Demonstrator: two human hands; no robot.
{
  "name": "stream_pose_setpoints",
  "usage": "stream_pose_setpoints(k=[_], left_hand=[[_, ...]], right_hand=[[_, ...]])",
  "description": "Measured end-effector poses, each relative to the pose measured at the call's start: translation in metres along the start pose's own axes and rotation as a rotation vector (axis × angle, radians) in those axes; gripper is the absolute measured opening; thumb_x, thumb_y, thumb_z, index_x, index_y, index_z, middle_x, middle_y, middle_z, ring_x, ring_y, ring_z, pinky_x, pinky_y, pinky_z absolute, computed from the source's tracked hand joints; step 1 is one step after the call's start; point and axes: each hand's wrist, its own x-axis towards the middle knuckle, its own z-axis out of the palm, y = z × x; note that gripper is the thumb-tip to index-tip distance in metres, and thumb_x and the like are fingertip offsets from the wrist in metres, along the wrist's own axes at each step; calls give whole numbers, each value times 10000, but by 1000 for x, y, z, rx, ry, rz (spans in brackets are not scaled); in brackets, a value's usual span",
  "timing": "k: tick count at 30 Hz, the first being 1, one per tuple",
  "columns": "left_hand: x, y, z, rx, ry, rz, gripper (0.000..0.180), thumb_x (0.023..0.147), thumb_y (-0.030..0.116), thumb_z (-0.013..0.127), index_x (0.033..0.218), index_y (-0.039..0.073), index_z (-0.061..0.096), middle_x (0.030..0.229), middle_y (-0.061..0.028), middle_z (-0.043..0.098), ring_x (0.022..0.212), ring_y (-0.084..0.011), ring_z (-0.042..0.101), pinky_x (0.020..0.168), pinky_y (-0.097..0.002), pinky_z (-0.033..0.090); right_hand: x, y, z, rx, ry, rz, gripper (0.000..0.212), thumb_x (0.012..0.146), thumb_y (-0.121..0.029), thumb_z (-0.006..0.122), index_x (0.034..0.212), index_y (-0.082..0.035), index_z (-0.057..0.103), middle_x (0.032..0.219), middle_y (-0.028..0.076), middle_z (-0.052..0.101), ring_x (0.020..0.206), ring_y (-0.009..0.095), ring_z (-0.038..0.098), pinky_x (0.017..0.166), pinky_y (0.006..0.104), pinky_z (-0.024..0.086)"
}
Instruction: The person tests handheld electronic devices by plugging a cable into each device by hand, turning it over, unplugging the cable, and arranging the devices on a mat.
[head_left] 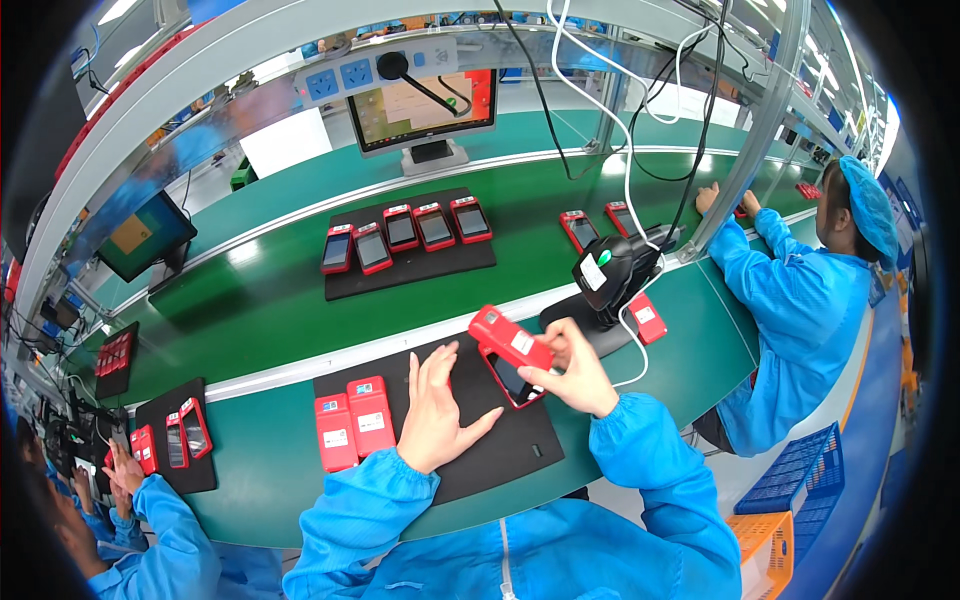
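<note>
My right hand (578, 372) grips a red handheld terminal (512, 340), its back with a white label turned up. Just below it a second red terminal (510, 378) shows a dark screen, partly covered by the held one and my fingers. My left hand (440, 410) hovers over or rests on the black mat (500, 447), fingers spread, holding nothing I can see. A sliver of red shows beside its fingers, mostly hidden. Left of that hand, two red terminals (354, 424) lie face down side by side on the mat.
A black barcode scanner (605, 270) on a stand, with a white cable, stands beyond my right hand; a red terminal (645, 318) lies beside it. Several terminals lie on a mat (345, 285) on the green conveyor (270, 290). Co-workers in blue sit right (800, 310) and left (180, 540).
</note>
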Motion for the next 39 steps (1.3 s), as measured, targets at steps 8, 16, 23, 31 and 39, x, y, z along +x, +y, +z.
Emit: stream_pose_setpoints(k=[8,16,23,31,39], left_hand=[[-5,-4,-2,288,-231,-95,689,915,274,713,1446,-70,437,1385,-234,566,1394,-420,483,1255,-696,153],[2,-4,-3,262,-227,-163,629,835,114,664,1415,-41,475,1357,-207,564,1320,-369,534,1253,-676,182],[2,-5,-5,221,-179,-166,608,808,36,642,1392,-37,489,1338,-192,573,1296,-355,550,1247,-654,221],[1,-23,-18,255,-119,-259,623,783,7,652,1382,-32,487,1297,-184,596,1278,-357,566,1251,-627,233],[4,-24,-22,-91,110,-384,518,939,13,587,1440,-3,457,1364,-202,591,1261,-310,622,1232,-545,315]], right_hand=[[-6,21,-33,-565,316,-267,592,772,-113,916,1016,-56,380,1218,245,699,1019,332,725,882,416,600],[-1,32,-39,-596,352,-283,584,767,-97,919,1001,-58,384,1239,247,688,1040,332,715,882,405,598],[-1,21,-34,-586,356,-265,531,783,-95,907,1007,-23,430,1259,216,700,1048,276,728,841,373,606],[-4,6,-19,-398,97,-346,512,743,-153,933,910,-53,460,1229,276,721,1055,273,740,882,400,591],[18,-8,10,-435,-301,-447,496,805,-205,916,952,-74,461,1259,269,702,1014,376,736,814,398,600]])
